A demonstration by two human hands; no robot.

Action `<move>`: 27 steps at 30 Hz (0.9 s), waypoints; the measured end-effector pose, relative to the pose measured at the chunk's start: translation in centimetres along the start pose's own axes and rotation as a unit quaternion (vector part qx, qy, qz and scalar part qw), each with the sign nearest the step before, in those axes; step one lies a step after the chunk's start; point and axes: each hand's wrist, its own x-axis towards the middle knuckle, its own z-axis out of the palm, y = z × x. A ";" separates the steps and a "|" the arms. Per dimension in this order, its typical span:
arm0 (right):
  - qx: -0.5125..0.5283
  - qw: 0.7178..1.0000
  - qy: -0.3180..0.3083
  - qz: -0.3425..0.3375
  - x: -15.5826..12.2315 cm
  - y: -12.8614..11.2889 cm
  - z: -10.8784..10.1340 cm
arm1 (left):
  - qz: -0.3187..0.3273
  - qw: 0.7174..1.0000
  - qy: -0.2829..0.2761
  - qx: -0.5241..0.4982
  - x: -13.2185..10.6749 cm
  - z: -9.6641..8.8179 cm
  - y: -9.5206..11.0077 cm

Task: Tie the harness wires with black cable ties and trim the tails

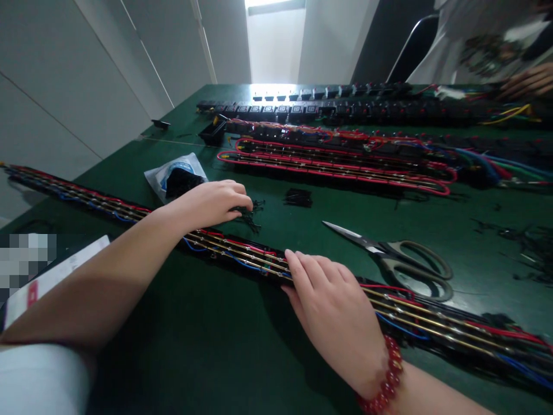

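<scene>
My left hand [216,203] reaches across a long black strip [242,252] fitted with brass rods and red and blue wires. Its curled fingers close on thin black cable ties [251,219], whose ends stick out past the fingertips. Wrapped over the middle of the strip is my right hand [334,305], thumb on the near side and fingers on top. A clear plastic bag [196,164] with black contents lies just behind my left wrist. Beyond my right hand rest scissors [380,251] with dark handles, their blades pointing left. A small bundle of black ties [298,197] lies farther back.
Across the green table [207,346], red-wired strips [341,167] and black housings [276,109] lie at the back. Loose black scraps [531,245] are at right, a small black box [212,132] at back left. Another person's hand [529,80] is at upper right.
</scene>
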 end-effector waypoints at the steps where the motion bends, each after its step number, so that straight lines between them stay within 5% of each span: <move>1: 0.000 1.000 -0.003 0.000 0.0 0.0 0.0 | 0.009 1.000 -0.009 0.009 0.4 -0.2 0.3; 7: 0.002 1.000 -0.016 0.001 -0.2 0.0 -0.1 | 0.013 0.998 -0.024 0.063 0.8 -0.2 1.4; 17: 0.001 1.000 -0.031 0.002 -0.1 0.1 -0.5 | 0.045 0.998 0.020 0.046 0.5 1.0 0.4; 27: 0.004 1.000 -0.015 -0.004 0.0 0.1 -0.5 | -0.059 0.998 -0.023 -0.021 -0.3 -0.1 -1.0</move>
